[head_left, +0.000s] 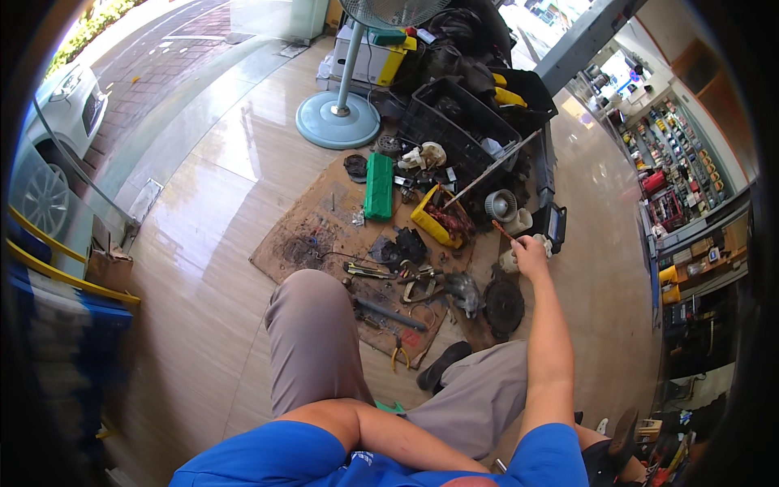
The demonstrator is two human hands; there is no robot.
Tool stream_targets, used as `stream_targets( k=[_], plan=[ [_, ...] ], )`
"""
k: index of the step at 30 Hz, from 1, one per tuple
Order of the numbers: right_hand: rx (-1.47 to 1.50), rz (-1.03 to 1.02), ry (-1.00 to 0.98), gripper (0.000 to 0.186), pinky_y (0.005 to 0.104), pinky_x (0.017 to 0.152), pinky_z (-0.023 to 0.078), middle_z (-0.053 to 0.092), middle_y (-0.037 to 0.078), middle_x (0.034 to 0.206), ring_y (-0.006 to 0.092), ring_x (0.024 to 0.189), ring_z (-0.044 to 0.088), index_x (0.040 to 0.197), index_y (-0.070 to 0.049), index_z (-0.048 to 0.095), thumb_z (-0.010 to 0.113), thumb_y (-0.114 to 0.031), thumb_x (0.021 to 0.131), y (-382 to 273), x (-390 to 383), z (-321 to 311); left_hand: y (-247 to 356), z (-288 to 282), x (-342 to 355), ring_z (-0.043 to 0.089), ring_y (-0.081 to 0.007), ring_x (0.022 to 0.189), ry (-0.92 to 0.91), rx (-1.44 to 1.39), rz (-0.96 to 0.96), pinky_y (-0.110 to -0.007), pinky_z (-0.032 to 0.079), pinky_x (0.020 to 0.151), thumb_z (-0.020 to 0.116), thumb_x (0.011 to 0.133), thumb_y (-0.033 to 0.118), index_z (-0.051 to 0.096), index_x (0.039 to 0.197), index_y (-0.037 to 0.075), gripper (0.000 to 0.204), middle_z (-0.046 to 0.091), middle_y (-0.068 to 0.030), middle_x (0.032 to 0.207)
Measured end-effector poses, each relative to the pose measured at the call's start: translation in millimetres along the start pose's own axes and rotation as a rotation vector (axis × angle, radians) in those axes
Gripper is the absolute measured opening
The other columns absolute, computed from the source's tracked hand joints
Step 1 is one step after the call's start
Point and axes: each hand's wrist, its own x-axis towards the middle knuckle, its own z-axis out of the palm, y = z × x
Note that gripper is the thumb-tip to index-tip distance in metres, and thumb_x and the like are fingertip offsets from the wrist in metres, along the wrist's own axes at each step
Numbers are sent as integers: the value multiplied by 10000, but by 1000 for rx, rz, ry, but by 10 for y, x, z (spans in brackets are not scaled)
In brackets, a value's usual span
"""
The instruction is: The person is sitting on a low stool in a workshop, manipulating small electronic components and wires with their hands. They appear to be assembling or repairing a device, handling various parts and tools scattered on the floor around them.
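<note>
My right hand (531, 255) reaches out to the right, closed around a thin reddish-brown stick (502, 230) whose tip points up and left. Close beside that hand are an off-white container (509, 261) and a black open case (553, 223). A silver ribbed blower wheel (501, 205) lies just beyond the stick's tip. Nearer to me, a round black disc (504, 306) rests by the board's edge. My left forearm (422, 438) crosses my lap toward the right; the left hand itself is out of sight at the lower edge.
A stained cardboard sheet (280, 243) carries a green case (378, 187), a yellow bin (438, 217), a grey tube (389, 314) and yellow-handled pliers (400, 355). Behind are black crates (462, 122) and a fan's blue base (337, 120). Another person's leg (596, 446) shows at lower right.
</note>
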Motion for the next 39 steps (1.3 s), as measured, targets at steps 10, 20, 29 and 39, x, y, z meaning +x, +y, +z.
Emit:
stream_targets(
  k=[10, 20, 29, 39],
  plan=[
    [150, -254, 5, 204, 321, 647, 497, 659, 104, 730, 163, 672, 630, 985, 7, 673, 663, -188, 927, -822, -564, 25, -106, -88, 163, 641, -382, 955, -2, -72, -19, -456, 486, 849, 590, 947, 227, 597, 1107, -62, 330, 659, -286, 1003],
    [29, -264, -86, 228, 382, 720, 508, 685, 189, 824, 300, 767, 668, 975, 6, 678, 678, -210, 905, -621, -388, -120, -215, -106, 384, 643, -376, 960, -36, -121, -16, -452, 487, 852, 587, 944, 222, 601, 1109, -62, 328, 662, -285, 1014],
    [61, -233, -98, 243, 378, 724, 510, 690, 186, 832, 294, 773, 670, 972, 4, 685, 675, -229, 905, -427, -260, -121, -291, -97, 431, 646, -371, 964, -29, -143, -26, -448, 489, 855, 585, 941, 217, 605, 1110, -62, 327, 665, -284, 1024],
    [17, -294, -69, 230, 362, 697, 511, 680, 152, 807, 258, 746, 664, 972, 2, 682, 673, -220, 910, -532, -279, -78, -335, -50, 413, 648, -366, 969, -33, -147, -41, -444, 490, 857, 582, 938, 213, 609, 1112, -62, 326, 669, -282, 1034]
  ],
)
